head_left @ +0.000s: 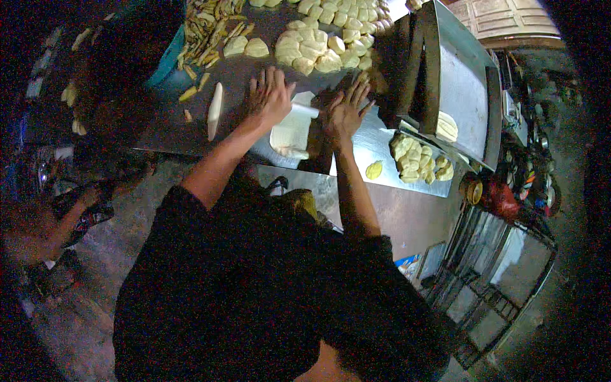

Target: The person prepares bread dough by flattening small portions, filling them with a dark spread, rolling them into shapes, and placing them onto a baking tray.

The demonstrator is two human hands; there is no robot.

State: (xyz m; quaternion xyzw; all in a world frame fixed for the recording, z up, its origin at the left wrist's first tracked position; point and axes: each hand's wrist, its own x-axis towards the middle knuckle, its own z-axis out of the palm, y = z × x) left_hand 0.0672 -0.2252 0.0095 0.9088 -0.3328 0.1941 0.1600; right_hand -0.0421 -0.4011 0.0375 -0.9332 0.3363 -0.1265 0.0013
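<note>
My left hand (270,95) and my right hand (347,109) press flat, fingers spread, on a white rolling pin (305,111) that lies across a flattened sheet of pale dough (289,135) on the steel table (191,130). The palms cover the pin's ends; only its middle shows between the hands. The dough sheet stretches toward me, its near end curled.
Several cut dough pieces (318,48) are heaped at the table's far side, fried strips (207,32) to the far left. A long dough piece (215,111) lies left of my hands. More dough lumps (417,159) rest on a steel tray (388,181) beside a metal machine (458,89). Another person (38,223) is at left.
</note>
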